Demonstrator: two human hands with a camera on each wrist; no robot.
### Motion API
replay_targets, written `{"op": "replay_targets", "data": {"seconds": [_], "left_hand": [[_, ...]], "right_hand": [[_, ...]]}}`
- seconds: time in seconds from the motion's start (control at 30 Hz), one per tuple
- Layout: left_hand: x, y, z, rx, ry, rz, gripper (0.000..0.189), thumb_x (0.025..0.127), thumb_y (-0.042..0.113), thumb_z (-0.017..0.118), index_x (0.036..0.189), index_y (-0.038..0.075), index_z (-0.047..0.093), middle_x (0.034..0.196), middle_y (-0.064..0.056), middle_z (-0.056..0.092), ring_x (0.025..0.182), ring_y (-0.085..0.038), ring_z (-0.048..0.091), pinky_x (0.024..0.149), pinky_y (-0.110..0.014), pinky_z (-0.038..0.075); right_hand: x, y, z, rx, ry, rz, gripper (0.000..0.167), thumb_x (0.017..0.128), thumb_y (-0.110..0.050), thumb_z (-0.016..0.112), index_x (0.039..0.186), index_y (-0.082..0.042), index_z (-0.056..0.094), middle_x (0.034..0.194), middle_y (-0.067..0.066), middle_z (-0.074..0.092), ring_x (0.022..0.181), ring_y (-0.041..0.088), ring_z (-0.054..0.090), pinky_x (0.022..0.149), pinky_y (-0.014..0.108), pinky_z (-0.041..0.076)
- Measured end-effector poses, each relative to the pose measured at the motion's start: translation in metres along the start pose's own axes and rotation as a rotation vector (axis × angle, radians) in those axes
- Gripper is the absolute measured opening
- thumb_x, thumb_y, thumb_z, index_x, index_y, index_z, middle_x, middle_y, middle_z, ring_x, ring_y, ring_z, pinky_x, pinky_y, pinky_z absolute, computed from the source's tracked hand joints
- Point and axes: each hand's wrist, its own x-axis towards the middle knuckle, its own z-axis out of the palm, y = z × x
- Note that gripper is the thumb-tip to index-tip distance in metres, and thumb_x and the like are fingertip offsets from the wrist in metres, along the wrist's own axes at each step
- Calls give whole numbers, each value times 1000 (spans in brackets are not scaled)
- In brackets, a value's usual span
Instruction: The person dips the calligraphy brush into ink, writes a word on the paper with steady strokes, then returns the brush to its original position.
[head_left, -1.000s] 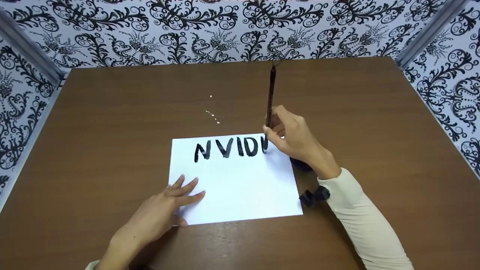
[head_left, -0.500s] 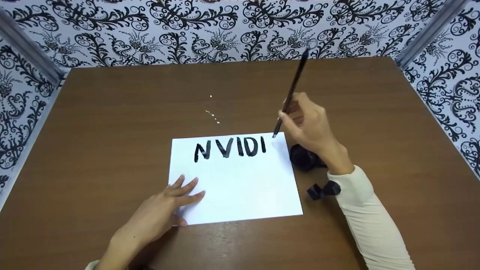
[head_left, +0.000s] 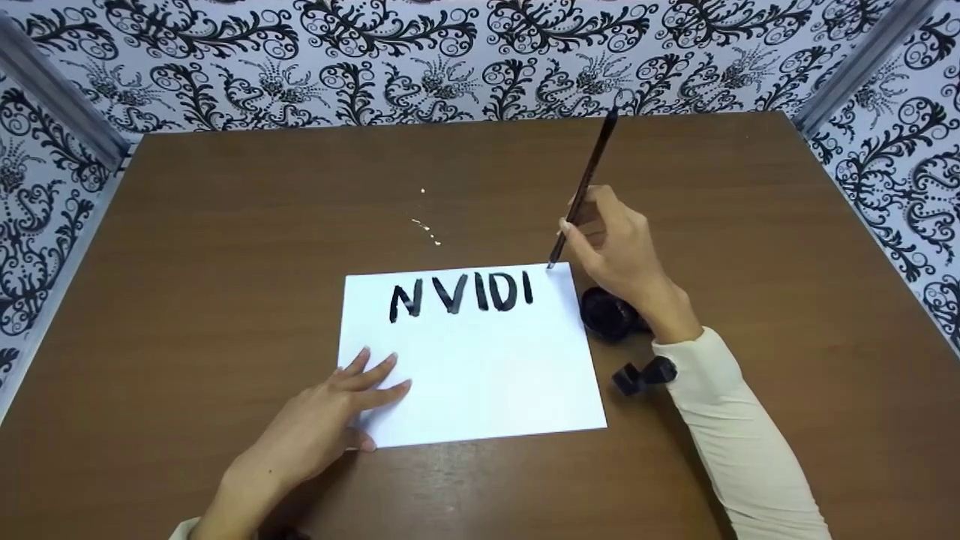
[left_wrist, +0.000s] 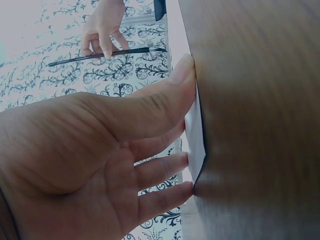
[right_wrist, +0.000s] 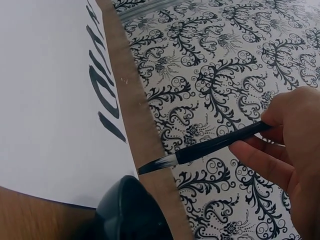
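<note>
A white sheet of paper (head_left: 480, 375) lies on the brown table, with the black painted letters "NVIDI" (head_left: 461, 294) along its top. My right hand (head_left: 619, 244) pinches a dark paintbrush (head_left: 587, 180) between thumb and fingers. In the head view the brush's tip is right at the paper's top edge, near its right corner. The right wrist view shows the dark bristles (right_wrist: 156, 164) below a pale ferrule. My left hand (head_left: 322, 416) rests with spread, straight fingers on the paper's lower left corner; in the left wrist view its thumb (left_wrist: 185, 70) presses at the paper's edge.
A small round black pot (head_left: 606, 315) stands just right of the paper, partly behind my right wrist. Below it, a black faceted object (head_left: 628, 379) shows near the sleeve. Small pale flecks (head_left: 427, 229) mark the table (head_left: 247, 247) beyond the paper. Patterned wall covering surrounds the table.
The right hand has lifted the brush off the last "I" stroke and moved it right and up to the paper's top right. The black pot is now more visible. The left hand stays put.
</note>
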Motion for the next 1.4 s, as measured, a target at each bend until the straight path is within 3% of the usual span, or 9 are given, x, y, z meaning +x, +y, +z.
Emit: {"op": "replay_targets", "data": {"seconds": [0.4,0.63,0.93,1.4], "left_hand": [[0,0,0,-1,0,8,66,69,19,80,132,21,60,145,-5,43,136,-34,32,80,-62,46],[1,0,0,10,-4,-2,66,68,21,80,132,21,60,146,-4,43,136,-34,32,79,-61,46],[0,-2,1,16,32,43,67,67,21,80,131,20,60,144,-5,44,135,-35,34,80,-60,47],[-1,-2,2,9,43,55,66,67,23,79,130,19,61,144,-6,44,134,-36,35,81,-60,47]], "right_hand": [[-2,0,3,17,-76,1,19,89,-2,64,103,5,52,89,12,64,80,17,67,67,19,52],[-4,0,4,24,-109,4,20,88,-1,63,104,4,52,90,12,63,80,19,66,64,26,54],[-3,-3,4,69,-141,-14,22,88,0,64,105,4,51,88,12,63,73,20,68,60,29,55],[-2,-10,3,104,-236,-52,22,88,0,64,106,3,51,89,10,63,76,17,66,63,24,54]]}}
